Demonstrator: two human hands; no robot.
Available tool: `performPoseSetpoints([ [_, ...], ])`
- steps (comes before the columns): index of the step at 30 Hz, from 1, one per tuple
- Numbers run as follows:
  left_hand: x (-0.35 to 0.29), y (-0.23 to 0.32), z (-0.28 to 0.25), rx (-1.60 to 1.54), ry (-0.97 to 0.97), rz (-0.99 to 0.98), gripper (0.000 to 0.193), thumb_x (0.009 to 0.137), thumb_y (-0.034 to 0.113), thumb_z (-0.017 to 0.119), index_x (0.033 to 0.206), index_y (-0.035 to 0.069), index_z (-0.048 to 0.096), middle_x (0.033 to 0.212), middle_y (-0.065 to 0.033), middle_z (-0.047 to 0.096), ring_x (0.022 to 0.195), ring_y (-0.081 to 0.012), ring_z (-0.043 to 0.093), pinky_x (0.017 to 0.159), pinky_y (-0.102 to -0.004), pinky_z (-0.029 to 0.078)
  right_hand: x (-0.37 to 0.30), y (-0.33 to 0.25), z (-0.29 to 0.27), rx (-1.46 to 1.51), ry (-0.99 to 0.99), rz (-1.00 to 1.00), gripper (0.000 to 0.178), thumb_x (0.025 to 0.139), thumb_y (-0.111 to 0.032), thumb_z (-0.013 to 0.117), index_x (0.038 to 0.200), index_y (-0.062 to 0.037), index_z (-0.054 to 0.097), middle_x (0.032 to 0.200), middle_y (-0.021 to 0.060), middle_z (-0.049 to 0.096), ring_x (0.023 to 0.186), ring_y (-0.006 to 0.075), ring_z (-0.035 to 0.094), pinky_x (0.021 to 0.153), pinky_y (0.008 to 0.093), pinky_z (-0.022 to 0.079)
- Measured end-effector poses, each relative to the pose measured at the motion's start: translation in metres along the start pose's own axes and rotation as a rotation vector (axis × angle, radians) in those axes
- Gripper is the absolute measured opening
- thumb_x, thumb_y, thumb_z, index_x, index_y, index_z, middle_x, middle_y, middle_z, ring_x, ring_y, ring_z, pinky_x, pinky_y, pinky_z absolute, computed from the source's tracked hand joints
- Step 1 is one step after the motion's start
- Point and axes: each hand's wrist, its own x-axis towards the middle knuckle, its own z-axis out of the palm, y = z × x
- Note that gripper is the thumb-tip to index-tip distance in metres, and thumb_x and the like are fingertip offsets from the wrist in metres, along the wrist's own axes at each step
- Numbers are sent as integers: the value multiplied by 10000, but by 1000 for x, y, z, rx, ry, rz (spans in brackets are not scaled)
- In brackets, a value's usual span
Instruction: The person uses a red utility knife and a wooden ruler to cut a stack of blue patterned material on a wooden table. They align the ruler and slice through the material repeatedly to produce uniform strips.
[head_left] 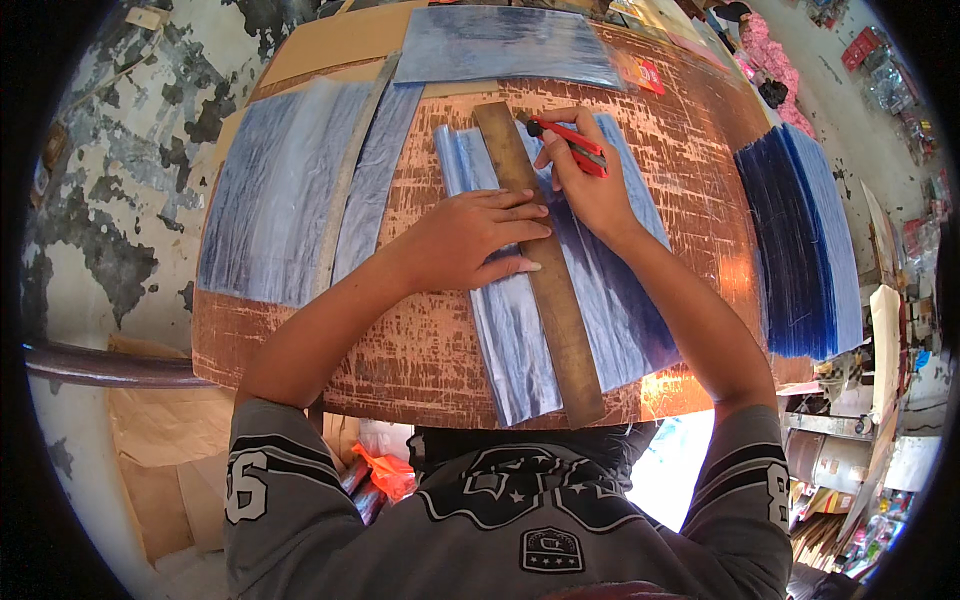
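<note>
A stack of glossy blue plastic film sheets [625, 310] lies in front of me on a worn brown board. Across it runs a long flat brown straightedge [563, 325], tilted from the upper left to the near edge. My left hand [480, 235] rests on this bar with fingers stretched out, pressing it onto the film; the thumb is apart from the fingers. In my right hand [595, 195] is a red utility knife [587, 155], held by closed fingers close to the straightedge's far end. I cannot make out its blade clearly.
More blue film [275, 190] lies at left under a narrow grey strip [362, 150]. Another film stack [505, 45] lies at the far edge, by a small red packet [645, 73]. At right stands a thick dark-blue stack [800, 240]. The brown board's [420, 370] near edge meets my body.
</note>
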Motion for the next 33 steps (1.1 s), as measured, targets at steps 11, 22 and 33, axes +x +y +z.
performPoseSetpoints([
  [11, 1, 2, -1, -4, 4, -7, 469, 1005, 385, 766, 1379, 105, 727, 1497, -105, 700, 1490, -367, 568, 1209, -503, 488, 2, 2, 5, -15, 28, -11, 211, 1111, -176, 617, 1269, -38, 641, 842, 97, 771, 820, 125, 749, 756, 313, 577],
  [22, 4, 4, -4, -60, 21, -1, 445, 995, 352, 778, 1359, 99, 738, 1474, -120, 710, 1467, -367, 591, 1186, -489, 514, -14, 8, -5, -63, -23, -102, 199, 1065, -118, 605, 1247, -41, 625, 865, 84, 746, 806, 129, 733, 743, 328, 566],
  [33, 4, 6, -6, -51, -4, -31, 443, 993, 356, 785, 1350, 97, 738, 1465, -117, 716, 1487, -346, 577, 1183, -478, 521, -60, -16, -12, -115, -15, -89, 168, 1055, -86, 624, 1220, -52, 627, 822, 94, 696, 739, 122, 657, 693, 319, 520],
])
